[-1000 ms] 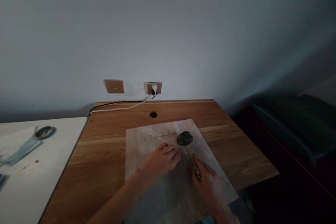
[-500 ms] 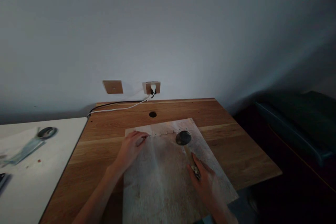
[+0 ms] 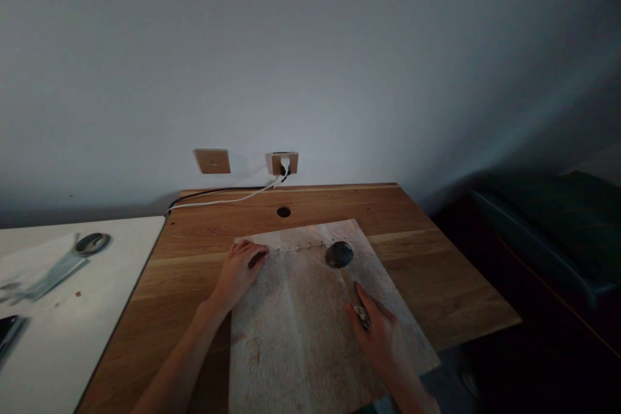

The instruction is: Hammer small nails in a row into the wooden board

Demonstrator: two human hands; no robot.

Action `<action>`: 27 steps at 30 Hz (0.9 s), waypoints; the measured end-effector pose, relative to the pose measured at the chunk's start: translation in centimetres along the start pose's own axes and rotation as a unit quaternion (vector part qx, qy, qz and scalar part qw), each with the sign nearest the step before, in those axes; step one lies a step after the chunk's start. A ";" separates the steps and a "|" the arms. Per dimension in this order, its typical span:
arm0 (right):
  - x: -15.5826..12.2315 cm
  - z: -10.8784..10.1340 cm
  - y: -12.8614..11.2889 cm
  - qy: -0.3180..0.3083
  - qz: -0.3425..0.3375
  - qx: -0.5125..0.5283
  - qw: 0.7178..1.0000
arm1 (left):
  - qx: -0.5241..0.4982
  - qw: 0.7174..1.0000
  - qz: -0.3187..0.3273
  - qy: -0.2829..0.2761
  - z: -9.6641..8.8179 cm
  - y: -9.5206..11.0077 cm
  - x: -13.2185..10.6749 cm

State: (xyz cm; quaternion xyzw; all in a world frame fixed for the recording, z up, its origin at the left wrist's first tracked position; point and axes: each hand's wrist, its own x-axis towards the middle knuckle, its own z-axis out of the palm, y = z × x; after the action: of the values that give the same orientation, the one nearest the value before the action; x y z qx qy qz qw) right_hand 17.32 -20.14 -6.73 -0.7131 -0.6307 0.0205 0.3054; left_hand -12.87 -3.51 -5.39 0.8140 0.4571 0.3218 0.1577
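Note:
A pale, worn wooden board [image 3: 295, 323] lies under both hands. Across its far end runs a row of several small shiny nails [image 3: 309, 246]. My left hand [image 3: 240, 270] rests on the board's far left corner, thumb and forefinger pinched together beside the left end of that row; whatever they hold is too small to make out. My right hand [image 3: 385, 336] is wrapped round the handle of a mallet [image 3: 339, 255]. Its round dark head sits over the board, just right of the nails. A patterned patch shows on the grip between my fingers.
The board lies on a wooden desk [image 3: 184, 272] with a round cable hole [image 3: 284, 212]. Cables run along the back to a wall socket [image 3: 285, 163]. At left, a white table [image 3: 58, 349] bears a roll of tape [image 3: 92, 244], papers and a dark device [image 3: 10, 330]. Dark cushions [image 3: 548, 226] are at right.
My left hand has drawn back slightly to the left, its fingertips a little farther from the nails. My right hand and the mallet stay nearly in place. The view has shifted slightly.

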 end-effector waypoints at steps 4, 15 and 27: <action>-0.1 0.0 -0.3 -0.007 0.006 0.007 1.000 | -0.002 1.000 0.006 -0.002 0.1 -0.1 0.1; 3.0 -0.1 -8.6 -0.112 -0.073 0.009 0.991 | -0.046 0.999 -0.013 -0.005 0.6 -0.7 0.1; 5.1 1.6 -12.5 -0.139 -0.113 -0.064 0.982 | -0.056 0.998 -0.020 0.021 0.7 -0.7 -0.3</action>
State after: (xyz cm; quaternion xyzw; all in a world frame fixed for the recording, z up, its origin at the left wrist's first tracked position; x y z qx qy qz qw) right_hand 6.58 -14.63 -0.48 -0.6457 -0.7434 0.0447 0.1686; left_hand -12.91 -3.36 -6.43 0.7879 0.4577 0.3604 0.1997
